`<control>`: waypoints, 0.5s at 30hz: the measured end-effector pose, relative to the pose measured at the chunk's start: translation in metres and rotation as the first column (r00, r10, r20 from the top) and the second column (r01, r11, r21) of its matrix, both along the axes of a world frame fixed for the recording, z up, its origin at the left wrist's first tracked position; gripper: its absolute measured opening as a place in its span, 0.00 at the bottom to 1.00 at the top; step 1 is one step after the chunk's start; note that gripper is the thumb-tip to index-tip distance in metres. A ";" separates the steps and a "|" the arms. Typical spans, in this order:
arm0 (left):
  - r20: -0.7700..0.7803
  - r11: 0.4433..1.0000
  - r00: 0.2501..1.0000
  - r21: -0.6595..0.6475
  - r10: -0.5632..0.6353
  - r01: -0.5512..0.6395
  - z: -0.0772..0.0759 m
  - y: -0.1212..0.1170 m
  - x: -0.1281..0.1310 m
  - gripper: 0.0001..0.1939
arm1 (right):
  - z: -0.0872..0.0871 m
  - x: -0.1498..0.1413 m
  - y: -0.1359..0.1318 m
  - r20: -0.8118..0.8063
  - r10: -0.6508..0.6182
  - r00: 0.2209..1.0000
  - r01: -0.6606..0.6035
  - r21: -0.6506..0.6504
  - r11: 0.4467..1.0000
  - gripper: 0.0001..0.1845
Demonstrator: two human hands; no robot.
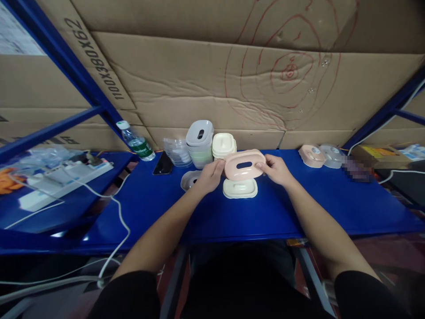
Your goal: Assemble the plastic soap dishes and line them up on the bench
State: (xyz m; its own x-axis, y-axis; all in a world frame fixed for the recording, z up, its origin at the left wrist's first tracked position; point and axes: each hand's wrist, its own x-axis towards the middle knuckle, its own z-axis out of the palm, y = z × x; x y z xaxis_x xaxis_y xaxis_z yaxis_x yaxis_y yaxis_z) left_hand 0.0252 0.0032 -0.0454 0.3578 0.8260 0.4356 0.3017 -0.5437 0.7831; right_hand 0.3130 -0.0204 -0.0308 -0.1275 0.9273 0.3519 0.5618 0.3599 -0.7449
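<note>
My left hand [210, 175] and my right hand [275, 169] each grip one end of a pink oval lid [245, 165] with a dark slot in its top, held just above the blue table [332, 204]. Directly beneath it lies a cream lid or tray [239, 188] flat on the table. A grey lid [189, 179] lies partly hidden behind my left hand. Behind stand a grey container [199, 142] with a slotted lid and a cream container [224, 145].
A stack of clear containers [176, 151], a black phone [163, 163] and a tilted water bottle [135, 141] sit at the back left. Pink and grey lids [320, 155] lie at the right. A power strip with white cables [66, 175] is on the left. Cardboard stands behind.
</note>
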 end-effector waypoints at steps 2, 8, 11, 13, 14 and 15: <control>-0.051 0.997 0.996 0.024 0.075 -0.074 0.004 0.000 -0.002 0.27 | 0.002 -0.002 -0.001 0.038 -0.015 0.999 0.017 -0.077 0.997 0.31; -0.427 0.997 0.904 -0.071 -0.009 -0.024 0.022 -0.010 -0.004 0.26 | 0.002 -0.004 0.000 0.056 0.100 0.993 -0.071 -0.381 0.922 0.33; -0.628 0.996 0.775 0.002 0.070 -0.089 0.026 -0.014 -0.002 0.24 | -0.003 -0.003 0.002 0.054 0.202 0.978 -0.139 -0.555 0.820 0.35; -0.713 0.994 0.694 0.039 0.101 -0.104 0.026 -0.015 -0.002 0.25 | -0.006 -0.002 0.004 0.087 0.230 0.969 -0.130 -0.615 0.778 0.36; -0.743 0.993 0.660 0.052 0.109 -0.106 0.026 -0.016 -0.002 0.25 | -0.007 -0.002 0.004 0.105 0.239 0.965 -0.122 -0.625 0.771 0.37; -0.767 0.993 0.632 0.059 0.112 -0.104 0.026 -0.016 -0.002 0.25 | -0.008 -0.002 0.005 0.120 0.248 0.961 -0.120 -0.628 0.769 0.37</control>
